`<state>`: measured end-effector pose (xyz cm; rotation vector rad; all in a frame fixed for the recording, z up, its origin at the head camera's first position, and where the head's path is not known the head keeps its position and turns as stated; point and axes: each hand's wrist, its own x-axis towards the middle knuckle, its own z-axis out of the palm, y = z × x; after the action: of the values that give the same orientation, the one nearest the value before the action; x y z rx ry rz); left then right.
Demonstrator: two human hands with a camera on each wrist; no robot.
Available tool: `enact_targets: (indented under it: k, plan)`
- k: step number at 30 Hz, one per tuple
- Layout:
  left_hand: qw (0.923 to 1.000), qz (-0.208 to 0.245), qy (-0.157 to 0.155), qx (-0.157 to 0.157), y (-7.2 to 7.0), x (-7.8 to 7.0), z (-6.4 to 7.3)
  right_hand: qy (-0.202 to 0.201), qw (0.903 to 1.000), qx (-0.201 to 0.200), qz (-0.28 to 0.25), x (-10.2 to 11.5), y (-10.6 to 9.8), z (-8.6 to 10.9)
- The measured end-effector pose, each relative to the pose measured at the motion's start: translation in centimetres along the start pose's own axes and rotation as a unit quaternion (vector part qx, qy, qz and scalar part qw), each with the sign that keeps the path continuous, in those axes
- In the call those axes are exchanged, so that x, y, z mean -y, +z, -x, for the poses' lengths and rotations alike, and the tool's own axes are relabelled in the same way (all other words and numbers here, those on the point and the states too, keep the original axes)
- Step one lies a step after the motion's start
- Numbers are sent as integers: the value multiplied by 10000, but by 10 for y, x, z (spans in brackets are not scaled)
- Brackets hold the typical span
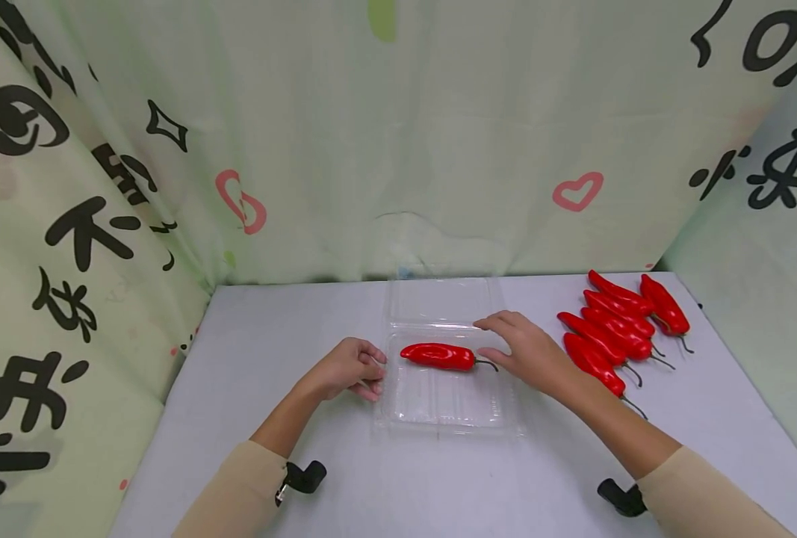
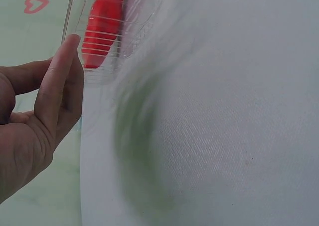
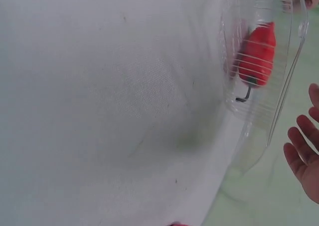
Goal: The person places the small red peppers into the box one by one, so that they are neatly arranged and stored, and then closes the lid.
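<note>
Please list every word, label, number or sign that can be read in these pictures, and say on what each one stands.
"不": black character on the curtain at the left.
The other black characters on that curtain are cut off or folded; I cannot read them surely.
Pink hearts and a black star outline: drawings, not text.
Clear tray, peppers, table: no text.

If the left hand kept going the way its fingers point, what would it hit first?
Most likely the clear tray: the left hand points right, fingertips already at its left edge. Beyond that wall lies the red pepper.
</note>
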<state>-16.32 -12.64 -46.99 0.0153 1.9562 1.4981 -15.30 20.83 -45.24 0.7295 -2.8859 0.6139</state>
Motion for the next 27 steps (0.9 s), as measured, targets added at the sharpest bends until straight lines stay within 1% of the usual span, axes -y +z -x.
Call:
enact_targets:
  k: [5, 12, 21, 27]
  plan:
    - [10000, -1, 0, 13, -1, -1, -1, 18, 9996, -275, -14, -12, -9, 9]
    - [10000, -64, 6, 36, 0, -2, -1, 261, 9983, -503, 98, -26, -21, 24]
    - [10000, -64, 5, 42, 0, 0, -1, 297, 9976, -525, 326, -46, -28, 48]
    - [10000, -52, 17, -5, 0, 1, -3, 608, 9970, -329, 338, -61, -32, 67]
